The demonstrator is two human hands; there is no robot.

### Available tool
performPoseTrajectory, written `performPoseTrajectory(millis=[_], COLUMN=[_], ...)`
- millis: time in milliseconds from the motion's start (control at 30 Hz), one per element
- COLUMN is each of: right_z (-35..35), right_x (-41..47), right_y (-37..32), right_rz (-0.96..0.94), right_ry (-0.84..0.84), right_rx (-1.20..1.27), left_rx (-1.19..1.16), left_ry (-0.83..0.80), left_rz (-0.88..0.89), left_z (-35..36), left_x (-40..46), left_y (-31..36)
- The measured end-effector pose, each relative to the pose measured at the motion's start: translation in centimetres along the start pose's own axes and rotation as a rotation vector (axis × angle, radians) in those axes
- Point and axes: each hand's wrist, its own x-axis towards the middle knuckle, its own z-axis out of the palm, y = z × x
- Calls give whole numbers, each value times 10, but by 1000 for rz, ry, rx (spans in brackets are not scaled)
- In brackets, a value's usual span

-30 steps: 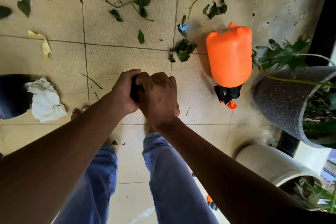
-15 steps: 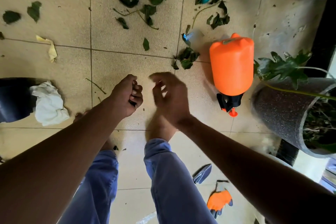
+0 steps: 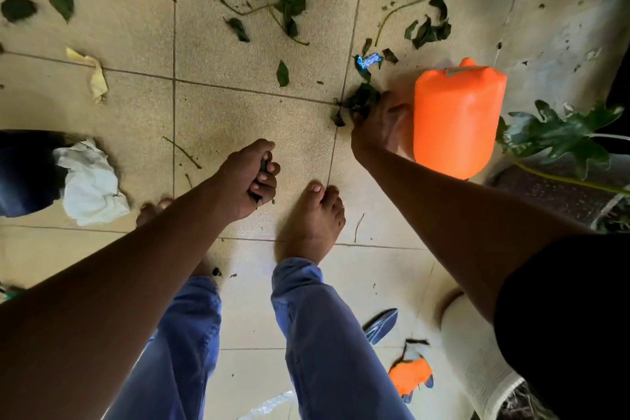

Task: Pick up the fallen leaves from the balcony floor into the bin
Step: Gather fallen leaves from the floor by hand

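Soft daylight out here, pretty even on the floor tiles (image 3: 238, 113), no harsh glare. My arms and the black sleeve (image 3: 562, 317) look really dark, almost underexposed. The orange sprayer (image 3: 458, 123) drops a faint shadow to its left. Wide-angle lens bends the tile lines near the edges. Leaves (image 3: 61, 0) at top left are smeared with motion blur, the middle's sharper.

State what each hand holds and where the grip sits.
The left hand fists dark leaf bits, mostly hidden. The right hand closes on the leaf clump from its near side.
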Motion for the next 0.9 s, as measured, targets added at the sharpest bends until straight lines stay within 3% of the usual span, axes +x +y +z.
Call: performPoseTrajectory(millis=[233, 500, 667, 900], right_z=[-9, -13, -11, -9], right_x=[10, 7, -13, -26], right_y=[28, 29, 23, 16], right_rz=[-224, -32, -4, -41], right_ry=[-81, 18, 121, -45], right_rx=[-139, 78, 354, 231], left_rx=[64, 116, 107, 134], left_ry=[8, 10, 17, 17], left_rz=[-25, -29, -28, -32], left_z=[3, 7, 3, 2], left_x=[-1, 1, 2, 5], left_y=[-2, 6, 5, -9])
